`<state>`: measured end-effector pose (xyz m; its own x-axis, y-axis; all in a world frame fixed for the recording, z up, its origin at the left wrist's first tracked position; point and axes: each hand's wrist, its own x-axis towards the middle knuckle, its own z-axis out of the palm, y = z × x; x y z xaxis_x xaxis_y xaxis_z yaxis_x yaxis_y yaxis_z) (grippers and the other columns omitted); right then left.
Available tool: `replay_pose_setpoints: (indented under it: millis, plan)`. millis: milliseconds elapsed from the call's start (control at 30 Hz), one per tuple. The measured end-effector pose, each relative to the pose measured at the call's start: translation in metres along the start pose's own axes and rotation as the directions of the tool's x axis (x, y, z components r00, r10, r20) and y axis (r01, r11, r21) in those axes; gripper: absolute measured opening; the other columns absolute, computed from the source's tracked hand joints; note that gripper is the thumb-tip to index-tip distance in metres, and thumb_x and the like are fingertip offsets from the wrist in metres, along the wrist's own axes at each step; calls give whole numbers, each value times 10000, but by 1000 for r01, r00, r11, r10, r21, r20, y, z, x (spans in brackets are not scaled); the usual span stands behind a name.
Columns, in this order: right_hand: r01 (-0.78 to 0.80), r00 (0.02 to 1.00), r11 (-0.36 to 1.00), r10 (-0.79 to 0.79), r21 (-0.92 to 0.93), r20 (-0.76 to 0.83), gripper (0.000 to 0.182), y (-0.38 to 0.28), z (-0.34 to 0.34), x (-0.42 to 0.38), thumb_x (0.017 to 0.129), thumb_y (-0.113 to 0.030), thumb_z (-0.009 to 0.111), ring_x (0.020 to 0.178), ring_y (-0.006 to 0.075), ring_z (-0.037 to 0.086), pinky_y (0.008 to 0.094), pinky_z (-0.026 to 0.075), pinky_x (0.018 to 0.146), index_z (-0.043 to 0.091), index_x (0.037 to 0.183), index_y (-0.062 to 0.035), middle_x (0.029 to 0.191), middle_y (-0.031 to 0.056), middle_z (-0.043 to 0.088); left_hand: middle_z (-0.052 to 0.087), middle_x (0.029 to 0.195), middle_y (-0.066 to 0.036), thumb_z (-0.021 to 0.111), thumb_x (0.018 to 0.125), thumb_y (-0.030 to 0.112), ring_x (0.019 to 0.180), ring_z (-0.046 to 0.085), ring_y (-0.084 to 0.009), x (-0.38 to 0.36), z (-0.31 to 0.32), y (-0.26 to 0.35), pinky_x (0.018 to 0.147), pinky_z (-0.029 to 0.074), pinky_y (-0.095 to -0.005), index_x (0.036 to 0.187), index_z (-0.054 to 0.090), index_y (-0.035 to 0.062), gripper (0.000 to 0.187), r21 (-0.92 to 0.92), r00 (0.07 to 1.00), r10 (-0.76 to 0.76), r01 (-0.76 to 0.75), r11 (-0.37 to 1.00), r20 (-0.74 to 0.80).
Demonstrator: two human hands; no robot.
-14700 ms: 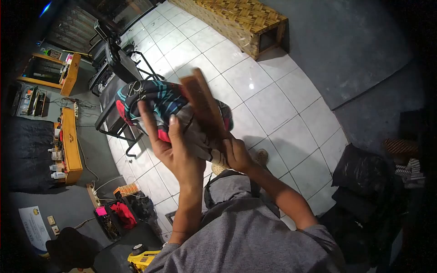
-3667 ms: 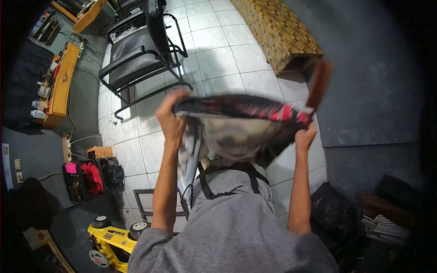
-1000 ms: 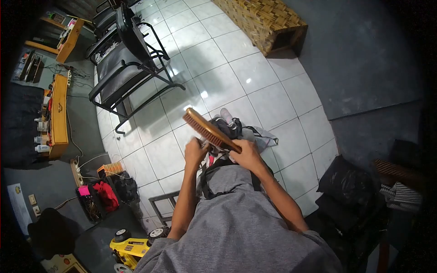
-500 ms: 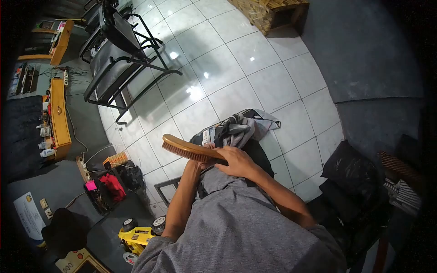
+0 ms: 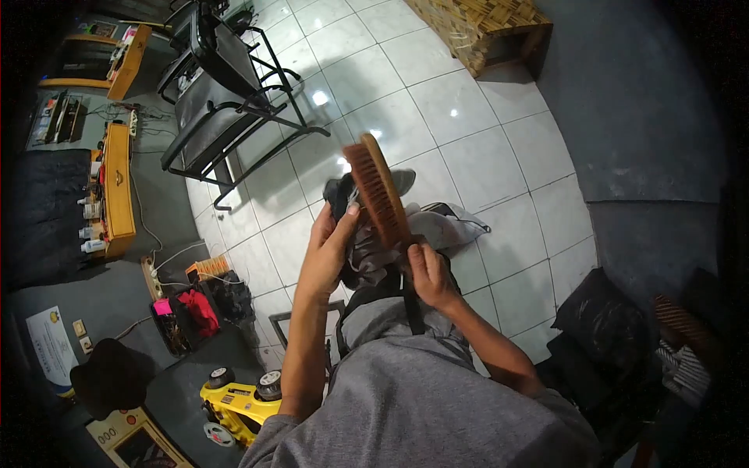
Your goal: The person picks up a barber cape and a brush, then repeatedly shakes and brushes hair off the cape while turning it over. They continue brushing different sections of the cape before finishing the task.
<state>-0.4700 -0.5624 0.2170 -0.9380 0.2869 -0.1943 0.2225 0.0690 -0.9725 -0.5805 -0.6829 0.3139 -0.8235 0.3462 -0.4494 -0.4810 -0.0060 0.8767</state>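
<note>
A wooden brush [image 5: 381, 187] with reddish-brown bristles stands nearly upright in front of me, its bristles facing left. My right hand [image 5: 429, 273] is closed round the lower end of its handle. To the left of the brush, my left hand [image 5: 335, 238] pinches a dark piece of the cloth bundle [image 5: 367, 256], thumb on top. That bundle, grey and black, hangs around and behind the brush over my lap. A lighter part of the cloth [image 5: 449, 228] spreads out to the right above the tiled floor.
A black metal-framed chair [image 5: 222, 109] stands at the upper left. Wooden shelves [image 5: 117, 191] with bottles line the left wall. A yellow toy car [image 5: 238, 402] lies at the lower left. A woven bench [image 5: 488, 31] is at the top, black cushions [image 5: 597, 312] at the right.
The brush has swung from nearly level to upright, bristles now facing left. My left hand has moved up and raised dark cloth. My right hand has shifted slightly right. The view has shifted slightly.
</note>
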Motion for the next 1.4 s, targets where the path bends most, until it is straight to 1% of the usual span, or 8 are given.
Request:
replay_pose_setpoints:
  millis: [233, 333, 433, 533, 867, 1100, 1233, 1400]
  plan:
    - [241, 967, 953, -220, -182, 127, 324, 64, 24, 46, 886, -271, 372, 660, 409, 540, 444, 417, 577, 443, 1043, 4, 663, 217, 539, 548, 1002, -63, 465, 864, 135, 898, 520, -136, -46, -28, 45, 771, 412, -238, 1142, 442, -23, 321, 5, 913, 91, -97, 995, -398]
    - [90, 939, 787, 137, -611, 315, 332, 127, -1, 40, 875, -276, 376, 727, 393, 565, 459, 437, 634, 468, 1067, -22, 748, 233, 574, 504, 1148, -178, 548, 741, 213, 1017, 517, -242, -71, -57, 68, 897, 401, -327, 1195, 427, -47, 537, 830, 353, 900, -395, 393, -258]
    - [-141, 865, 548, 474, -825, 167, 374, 231, -27, 26, 865, -317, 376, 812, 371, 578, 456, 438, 702, 532, 1041, -25, 836, 240, 591, 513, 1123, -191, 415, 846, 185, 1029, 504, -252, -85, -75, 70, 885, 405, -347, 1170, 435, -79, 419, 802, 164, 962, -531, 272, -218]
    - [-517, 679, 453, 734, -727, -25, 413, 206, -46, 28, 861, -346, 365, 843, 359, 577, 437, 439, 725, 562, 998, -11, 889, 240, 590, 512, 1121, -190, 450, 834, 179, 953, 540, -209, -96, -63, 93, 847, 428, -329, 1167, 436, -67, 414, -240, 606, 451, -734, 636, -656]
    - [52, 952, 888, -182, 457, 247, 276, -95, 22, 15, 928, -215, 310, 577, 116, 415, 260, 388, 543, 469, 1042, -21, 681, 42, 427, 473, 1130, -137, 553, 717, 36, 901, 533, -157, -73, -21, 91, 748, 437, -241, 1247, 304, -62, 594, -36, 847, 459, -485, 874, -270]
    - [527, 760, 740, -189, -418, 622, 353, 90, 48, 44, 817, -102, 444, 859, 354, 562, 406, 442, 728, 398, 1155, -12, 1092, 187, 506, 523, 1027, -114, 530, 769, 76, 868, 549, -148, -65, -31, 112, 753, 451, -249, 1222, 353, -40, 501, -151, 706, 642, -700, 699, -300]
    - [-130, 770, 462, 604, -877, 204, 357, 180, -20, 20, 803, -358, 454, 880, 363, 568, 449, 452, 731, 584, 917, -47, 966, 203, 580, 543, 961, -104, 510, 789, 106, 813, 557, -148, -65, -57, 110, 723, 462, -256, 1223, 360, -35, 480, -92, 616, 649, -753, 651, -447]
    - [-141, 879, 466, 465, -874, 107, 313, 235, -56, 20, 835, -295, 420, 813, 360, 579, 449, 457, 674, 573, 937, -41, 863, 209, 594, 509, 1064, -134, 495, 819, 144, 927, 539, -174, -65, -60, 105, 774, 477, -267, 1167, 426, -36, 398, -232, 629, 745, -777, 586, -223]
